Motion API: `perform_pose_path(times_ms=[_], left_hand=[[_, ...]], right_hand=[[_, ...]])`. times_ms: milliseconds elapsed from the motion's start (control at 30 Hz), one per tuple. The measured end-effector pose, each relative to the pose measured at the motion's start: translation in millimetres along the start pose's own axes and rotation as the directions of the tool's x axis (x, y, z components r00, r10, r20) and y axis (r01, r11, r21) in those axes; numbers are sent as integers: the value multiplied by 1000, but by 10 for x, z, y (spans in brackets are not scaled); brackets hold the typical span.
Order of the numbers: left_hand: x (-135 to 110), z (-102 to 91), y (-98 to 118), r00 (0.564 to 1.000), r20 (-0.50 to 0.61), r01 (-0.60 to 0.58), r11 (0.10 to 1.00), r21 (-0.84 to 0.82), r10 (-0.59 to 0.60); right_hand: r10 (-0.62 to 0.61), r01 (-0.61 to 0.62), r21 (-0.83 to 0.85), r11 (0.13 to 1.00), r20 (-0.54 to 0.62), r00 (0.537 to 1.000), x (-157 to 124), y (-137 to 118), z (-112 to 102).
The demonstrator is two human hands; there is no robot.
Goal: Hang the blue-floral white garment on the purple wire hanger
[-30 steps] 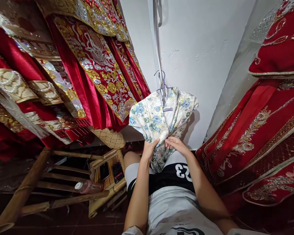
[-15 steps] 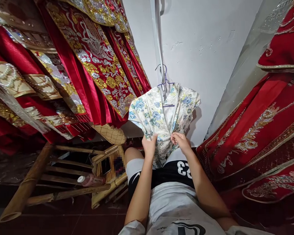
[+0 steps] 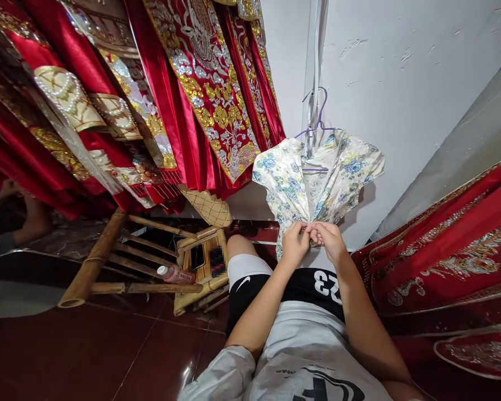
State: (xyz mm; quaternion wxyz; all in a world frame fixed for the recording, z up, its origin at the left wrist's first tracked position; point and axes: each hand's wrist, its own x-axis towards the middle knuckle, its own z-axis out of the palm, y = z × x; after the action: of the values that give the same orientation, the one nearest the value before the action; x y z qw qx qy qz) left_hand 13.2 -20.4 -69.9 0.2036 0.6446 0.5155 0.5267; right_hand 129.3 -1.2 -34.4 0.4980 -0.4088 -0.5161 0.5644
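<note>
A white short-sleeved blouse [image 3: 284, 178] with blue flowers hangs from a purple hanger [image 3: 322, 114] in front of the wall. My left hand [image 3: 295, 242] pinches the blouse's front edge at the bottom of the V-neck. Right beside it, my right hand [image 3: 326, 236] has its fingers closed on the other front edge. The fingertips of both hands meet there, and they hide the small spot of cloth between them. Below the hands the blouse's lower part hangs partly hidden behind my wrists.
Red embroidered garments [image 3: 221, 100] hang at the left, and more red beaded garments [image 3: 455, 267] stand at the right. A bamboo chair [image 3: 146, 288] at lower left holds a pink bottle [image 3: 176, 274] and a phone [image 3: 197, 256]. Behind the blouse is a white wall [image 3: 384, 83].
My hands have come together from either side of the blouse's front, and the two front edges now meet. The view has shifted, so the scene sits further right.
</note>
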Motion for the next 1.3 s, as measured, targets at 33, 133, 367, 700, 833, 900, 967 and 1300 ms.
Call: perform_pose_path(times_ms=[33,133,367,700,833,900,967,1300], left_hand=[[-1,-12,5,1000,14,1,1000,21,-1],[-12,-23,-19,996,78,27,997,66,-32],[-18,70,-108,978,181,93,994,48,-101],[855,-261,431,994,95,-44,990,-132,57],[1607,-454,922,963,7,-255,924,-285,268],[1837,-466,1065,941,55,-315,922,-226,335],[1940,-447,1137,927,69,-357,925,-132,368],[2136,-1209,935,866,-484,-312,894,-321,128]], right_hand=[[-13,14,21,1000,-33,999,23,-27,-1],[-85,105,129,986,-151,985,226,-248,-23],[-199,205,188,960,-52,979,1227,-1392,-118],[-358,364,18,931,-138,923,1054,-1450,33],[-410,411,-17,911,-112,905,1002,-1512,45],[-450,449,-34,893,-112,886,1040,-1563,44],[-500,496,-66,866,-138,855,1096,-1562,43],[-325,302,-126,945,-264,908,909,-688,47]])
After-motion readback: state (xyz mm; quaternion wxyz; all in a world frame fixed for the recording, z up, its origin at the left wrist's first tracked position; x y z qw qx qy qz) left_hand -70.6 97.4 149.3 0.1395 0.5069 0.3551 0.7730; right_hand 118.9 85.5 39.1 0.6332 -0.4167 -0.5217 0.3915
